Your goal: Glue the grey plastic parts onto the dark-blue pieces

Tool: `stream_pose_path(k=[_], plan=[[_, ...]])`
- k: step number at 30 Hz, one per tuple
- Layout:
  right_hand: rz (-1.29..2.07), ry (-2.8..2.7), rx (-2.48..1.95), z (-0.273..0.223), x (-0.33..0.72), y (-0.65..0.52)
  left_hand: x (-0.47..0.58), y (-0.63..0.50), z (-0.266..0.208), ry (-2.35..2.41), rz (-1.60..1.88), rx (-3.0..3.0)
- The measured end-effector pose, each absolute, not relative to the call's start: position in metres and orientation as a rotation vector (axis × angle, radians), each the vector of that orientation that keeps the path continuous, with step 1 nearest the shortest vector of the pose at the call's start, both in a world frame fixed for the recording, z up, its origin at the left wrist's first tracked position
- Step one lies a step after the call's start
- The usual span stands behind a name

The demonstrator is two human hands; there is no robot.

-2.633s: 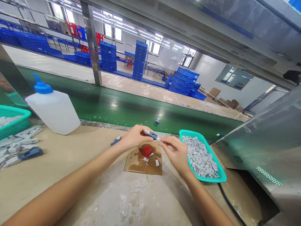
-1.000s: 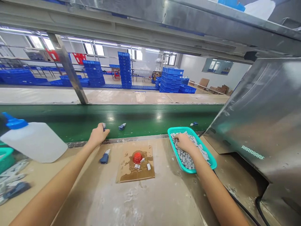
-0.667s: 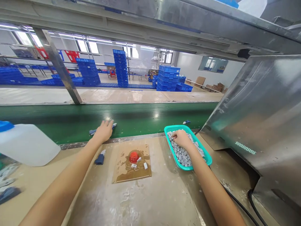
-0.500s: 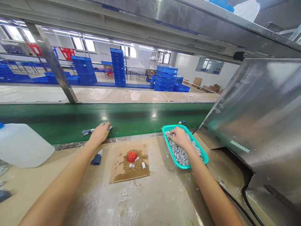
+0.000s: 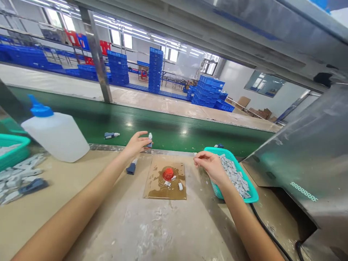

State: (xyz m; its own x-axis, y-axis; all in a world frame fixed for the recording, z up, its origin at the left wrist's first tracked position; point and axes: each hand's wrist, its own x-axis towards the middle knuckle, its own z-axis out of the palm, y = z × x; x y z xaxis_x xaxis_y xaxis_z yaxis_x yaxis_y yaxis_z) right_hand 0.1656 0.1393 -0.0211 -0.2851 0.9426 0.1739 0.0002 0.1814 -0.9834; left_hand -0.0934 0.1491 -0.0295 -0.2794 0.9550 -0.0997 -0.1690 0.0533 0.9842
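Observation:
Between the thumb and fingers of my left hand (image 5: 136, 144) is a small dark-blue part with a white tip (image 5: 150, 139), held upright at the edge of the green belt. My right hand (image 5: 212, 165) pinches a small light-grey piece (image 5: 195, 154), mostly covered by the fingertips, left of a turquoise basket (image 5: 253, 197) full of grey plastic pieces (image 5: 236, 175). Between the hands lies a wet brown board (image 5: 154, 190) bearing a red round cup (image 5: 168, 174) and several small white pieces (image 5: 180, 186). Another dark-blue part (image 5: 131, 168) rests on the table beneath my left wrist.
A white bottle with a blue nozzle (image 5: 58, 136) stands at left, near grey pieces (image 5: 21, 174) and a second turquoise basket (image 5: 16, 154). The green belt (image 5: 174, 136) carries another blue-white part (image 5: 110, 135). A metal housing (image 5: 304, 152) and black cable (image 5: 268, 230) are at right.
My left hand has lifted a blue-white part from the belt. My right hand has come out of the basket to the left with a small piece. The view has tilted and shifted left.

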Motion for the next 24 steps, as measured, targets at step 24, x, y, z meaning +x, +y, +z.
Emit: stream_pose_path(k=[24], plan=[[0.742,-2.137,-1.114,-0.049,0.133,0.116,-0.059,0.120,0.003,0.967,1.187,0.904]])
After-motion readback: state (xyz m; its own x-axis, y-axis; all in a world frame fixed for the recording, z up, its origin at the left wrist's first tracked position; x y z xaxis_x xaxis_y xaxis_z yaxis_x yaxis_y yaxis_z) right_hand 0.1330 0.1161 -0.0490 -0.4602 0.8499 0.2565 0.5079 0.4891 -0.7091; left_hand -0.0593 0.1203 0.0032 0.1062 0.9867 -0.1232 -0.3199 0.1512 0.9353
